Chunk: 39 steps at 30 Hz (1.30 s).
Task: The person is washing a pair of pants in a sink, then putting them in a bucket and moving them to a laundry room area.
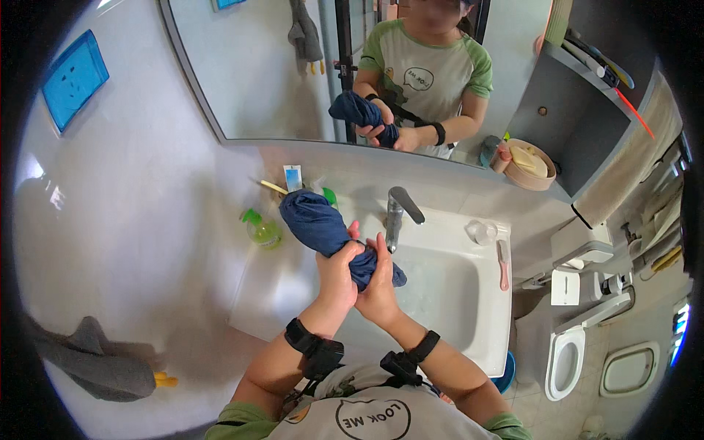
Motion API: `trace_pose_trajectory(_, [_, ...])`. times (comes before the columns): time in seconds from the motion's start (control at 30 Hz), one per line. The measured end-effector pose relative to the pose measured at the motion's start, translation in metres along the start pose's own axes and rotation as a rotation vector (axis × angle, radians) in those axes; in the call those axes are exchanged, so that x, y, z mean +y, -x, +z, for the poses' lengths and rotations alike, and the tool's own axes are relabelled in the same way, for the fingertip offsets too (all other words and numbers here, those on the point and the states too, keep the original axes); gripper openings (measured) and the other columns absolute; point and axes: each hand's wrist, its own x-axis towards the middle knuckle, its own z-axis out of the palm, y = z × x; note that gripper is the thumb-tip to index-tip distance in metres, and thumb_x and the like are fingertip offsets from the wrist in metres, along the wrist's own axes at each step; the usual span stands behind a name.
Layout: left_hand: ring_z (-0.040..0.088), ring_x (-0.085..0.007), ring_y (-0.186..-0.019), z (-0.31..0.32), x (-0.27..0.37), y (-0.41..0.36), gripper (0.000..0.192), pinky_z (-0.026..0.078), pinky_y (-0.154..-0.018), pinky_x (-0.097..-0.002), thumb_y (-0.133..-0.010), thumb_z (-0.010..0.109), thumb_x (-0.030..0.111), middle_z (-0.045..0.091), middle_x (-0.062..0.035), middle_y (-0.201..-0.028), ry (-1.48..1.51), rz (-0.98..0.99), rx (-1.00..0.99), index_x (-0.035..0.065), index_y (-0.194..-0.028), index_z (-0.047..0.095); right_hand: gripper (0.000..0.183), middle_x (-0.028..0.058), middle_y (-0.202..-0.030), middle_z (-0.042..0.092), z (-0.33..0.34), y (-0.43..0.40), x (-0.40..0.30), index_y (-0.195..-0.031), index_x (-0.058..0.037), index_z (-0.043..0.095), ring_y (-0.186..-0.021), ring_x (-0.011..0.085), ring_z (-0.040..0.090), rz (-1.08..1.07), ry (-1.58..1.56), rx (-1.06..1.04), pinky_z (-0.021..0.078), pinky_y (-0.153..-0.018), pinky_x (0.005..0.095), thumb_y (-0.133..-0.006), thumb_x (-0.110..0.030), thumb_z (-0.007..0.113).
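Note:
A bunched, twisted dark blue cloth point(316, 220) hangs over the left part of a white washbasin point(250, 297). Both hands grip it: my left hand point(341, 272) wraps it near the middle, and my right hand point(382, 286) is closed round its lower right part. The wrists nearly touch. A thick end of the cloth sticks out to the upper left, and a short end shows right of my right hand. Just behind the hands stands the chrome faucet point(395, 217). The mirror point(264, 82) above reflects the hands and the cloth.
A green pump bottle point(265, 231) and a tube point(293, 177) stand left of the faucet. On the basin's right rim lie a pink-handled brush point(503, 267) and a clear cup point(485, 233). A grey shelf point(588, 126), a toilet point(566, 363) and a blue basin point(506, 374) are to the right.

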Motion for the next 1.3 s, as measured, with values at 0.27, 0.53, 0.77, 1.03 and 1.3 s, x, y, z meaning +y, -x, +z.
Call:
trace_pose_trajectory(0.27, [0.057, -0.0187, -0.079, -0.022, 0.001, -0.018, 0.014, 0.044, -0.070, -0.0285, -0.058, 0.053, 0.000, 0.057, -0.0082, -0.073, -0.167, -0.091, -0.224, -0.0010, -0.072, 0.055, 0.056, 0.0159, -0.090, 0.059, 0.003, -0.022, 0.020, -0.111, -0.0009, 0.043, -0.081, 0.0280, 0.059, 0.096, -0.157, -0.138, 0.0452, -0.075, 0.0332, -0.061, -0.004, 0.066])
trace_pose_trajectory(0.53, [0.053, -0.0167, -0.071, -0.035, 0.013, -0.028, 0.025, 0.039, -0.084, -0.0303, -0.054, 0.054, 0.008, 0.054, -0.0052, -0.068, -0.489, -0.049, -0.554, 0.0018, -0.078, 0.053, 0.036, 0.0083, -0.081, 0.059, -0.014, -0.041, 0.015, -0.089, -0.0028, 0.054, -0.076, 0.0200, 0.057, 0.198, -0.360, -0.559, 0.0451, -0.071, 0.0298, -0.054, 0.000, 0.062])
trace_pose_trajectory(0.77, [0.053, -0.0150, -0.077, -0.036, 0.034, -0.035, 0.020, 0.032, -0.095, -0.0316, -0.056, 0.057, 0.010, 0.056, -0.0046, -0.073, -0.569, -0.183, -0.768, 0.0060, -0.076, 0.054, 0.035, 0.0086, -0.081, 0.061, -0.024, -0.060, 0.017, -0.087, -0.0019, 0.056, -0.081, 0.0220, 0.058, 0.086, -0.388, -0.731, 0.0444, -0.079, 0.0308, -0.053, 0.002, 0.061])
trace_pose_trajectory(1.03, [0.032, -0.0185, -0.123, -0.073, -0.003, -0.040, 0.084, 0.025, -0.102, -0.0354, -0.071, 0.071, 0.036, 0.035, -0.0096, -0.131, -0.649, -0.016, -0.684, 0.0039, -0.134, 0.025, 0.054, 0.0101, -0.085, 0.060, -0.041, -0.069, 0.028, -0.109, 0.0007, 0.051, -0.082, 0.0200, 0.057, 0.162, -0.350, -0.818, 0.0432, -0.079, 0.0297, -0.055, 0.000, 0.059])
trace_pose_trajectory(1.3, [0.041, -0.0194, -0.116, -0.031, -0.012, -0.032, 0.052, 0.032, -0.097, -0.0329, -0.075, 0.069, 0.028, 0.049, -0.0121, -0.121, -0.771, 0.462, -0.539, 0.0029, -0.115, 0.048, 0.081, 0.0185, -0.123, 0.036, -0.051, -0.083, 0.006, -0.130, -0.0022, 0.023, -0.115, 0.0342, 0.036, -0.061, 0.242, -0.694, 0.0296, -0.096, 0.0398, -0.062, -0.010, 0.067])
